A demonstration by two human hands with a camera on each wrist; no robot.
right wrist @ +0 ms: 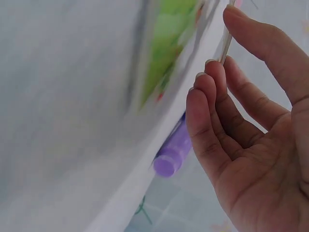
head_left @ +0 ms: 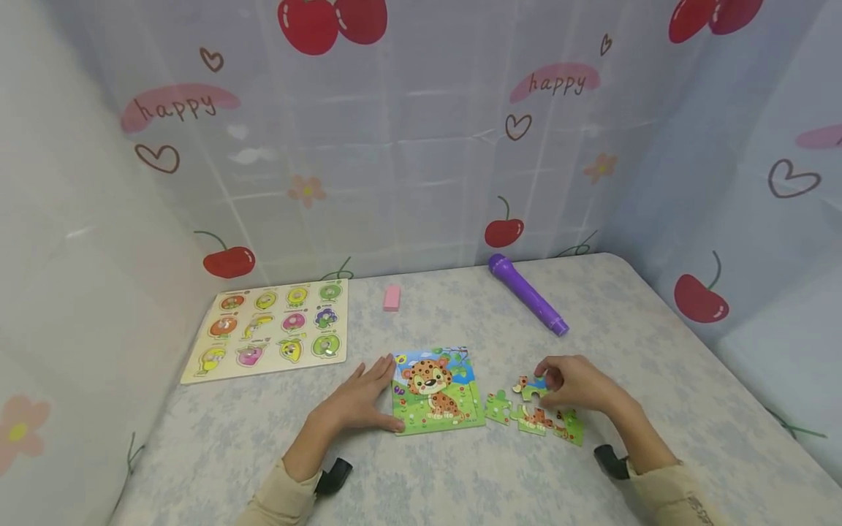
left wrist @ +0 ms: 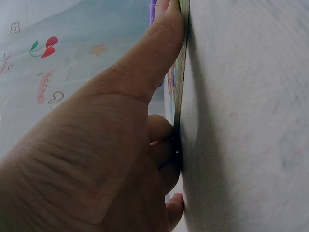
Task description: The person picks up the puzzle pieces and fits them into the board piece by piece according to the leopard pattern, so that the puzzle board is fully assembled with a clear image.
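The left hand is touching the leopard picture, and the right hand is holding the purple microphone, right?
Not quite: the right hand is holding a puzzle piece, not the purple microphone, as the head view shows. The left hand is touching the leopard picture, as you said.

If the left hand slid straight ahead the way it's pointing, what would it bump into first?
Most likely the leopard picture; the left hand touches its left edge, though depth is hard to judge.

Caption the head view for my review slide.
Left hand touching a leopard picture board, right hand pinching a puzzle piece, with a purple microphone farther back.
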